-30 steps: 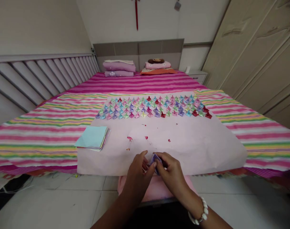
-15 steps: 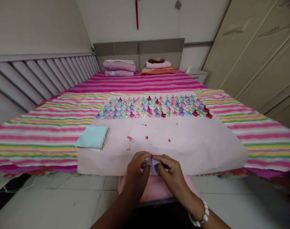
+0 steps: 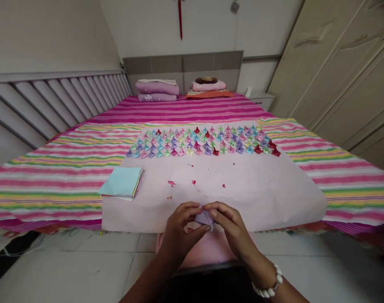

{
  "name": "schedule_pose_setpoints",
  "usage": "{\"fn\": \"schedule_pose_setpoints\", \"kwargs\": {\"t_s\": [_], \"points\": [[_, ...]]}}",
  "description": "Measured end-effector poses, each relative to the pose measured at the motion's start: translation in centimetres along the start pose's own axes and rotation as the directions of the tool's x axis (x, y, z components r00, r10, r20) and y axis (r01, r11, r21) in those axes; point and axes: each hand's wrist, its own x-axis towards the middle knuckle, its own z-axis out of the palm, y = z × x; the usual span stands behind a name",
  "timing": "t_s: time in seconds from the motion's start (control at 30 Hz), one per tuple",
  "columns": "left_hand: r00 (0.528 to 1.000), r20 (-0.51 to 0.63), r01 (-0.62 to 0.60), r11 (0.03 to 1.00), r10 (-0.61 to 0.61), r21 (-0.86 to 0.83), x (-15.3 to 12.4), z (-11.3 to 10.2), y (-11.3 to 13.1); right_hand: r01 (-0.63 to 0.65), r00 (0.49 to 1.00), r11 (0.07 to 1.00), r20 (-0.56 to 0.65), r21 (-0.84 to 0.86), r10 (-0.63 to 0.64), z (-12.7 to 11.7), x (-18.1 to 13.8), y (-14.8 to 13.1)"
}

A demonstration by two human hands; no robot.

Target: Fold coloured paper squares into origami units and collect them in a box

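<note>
1. The left hand (image 3: 181,229) and right hand (image 3: 232,227), both curled closed, are pinching the folded purple paper (image 3: 203,217) between them, by the near edge of the pink sheet (image 3: 274,195).
2. Uneven pressure would be risking skewed creases or a tear.
3. Beyond, the pink sheet is bearing rows of folded pieces (image 3: 197,146).
4. Farthest, a drawer cabinet (image 3: 263,103) is hiding its inside.

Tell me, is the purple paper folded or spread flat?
Folded: the purple paper shows a crease and angled faces, forming a small shape between the fingers.
</note>
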Motion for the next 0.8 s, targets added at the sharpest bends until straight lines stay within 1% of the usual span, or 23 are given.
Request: {"fn": "schedule_pose_setpoints", "kwargs": {"t_s": [0.1,0.17,0.23,0.3,0.37,0.43,0.5,0.53,0.6,0.67,0.73,0.8], "points": [[0.999,0.031,-0.020,0.998,0.018,0.066,-0.2,-0.1,0.6,-0.059,0.997,0.998,-0.042,0.009,0.060,0.5,0.0,-0.1],[0.999,0.034,0.023,0.999,-0.024,0.022,-0.2,0.0,0.7,-0.076,0.996,0.995,-0.039,0.068,0.079,0.7,0.1,-0.2],[0.989,0.020,0.147,0.986,-0.146,-0.079,0.0,0.0,0.7,-0.075,0.997,0.987,-0.018,0.139,0.079,0.9,0.3,-0.3],[0.956,0.015,0.293,0.941,-0.294,-0.171,0.3,0.1,0.5,-0.070,0.998,0.984,0.007,0.165,0.070,0.9,0.4,-0.3],[0.915,0.060,0.402,0.890,-0.399,-0.215,0.8,0.0,0.3,-0.065,0.997,0.989,0.042,0.133,0.060,0.8,0.5,-0.3],[0.886,0.133,0.463,0.857,-0.444,-0.226,1.2,-0.2,0.2,-0.052,0.997,0.994,0.064,0.095,0.046,0.6,0.6,-0.2],[0.866,0.173,0.500,0.833,-0.470,-0.237,1.4,-0.3,0.2,-0.044,0.998,0.994,0.044,0.096,0.040,0.5,0.7,-0.2],[0.863,0.163,0.505,0.826,-0.478,-0.250,1.5,-0.4,0.3,-0.047,0.999,0.992,0.018,0.116,0.046,0.5,0.7,-0.2],[0.862,0.106,0.504,0.813,-0.497,-0.292,1.5,-0.3,0.3,-0.072,0.996,0.984,-0.034,0.166,0.079,0.6,0.8,-0.1],[0.854,0.053,0.503,0.792,-0.518,-0.347,1.4,-0.1,0.3,-0.113,0.991,0.975,-0.051,0.189,0.125,0.8,0.8,0.0],[0.839,0.046,0.514,0.761,-0.543,-0.395,1.2,0.2,0.3,-0.142,0.987,0.973,-0.044,0.184,0.153,1.0,0.7,0.1],[0.828,0.069,0.532,0.740,-0.557,-0.412,1.0,0.3,0.1,-0.136,0.987,0.976,-0.067,0.170,0.149,1.2,0.7,0.2]]}}
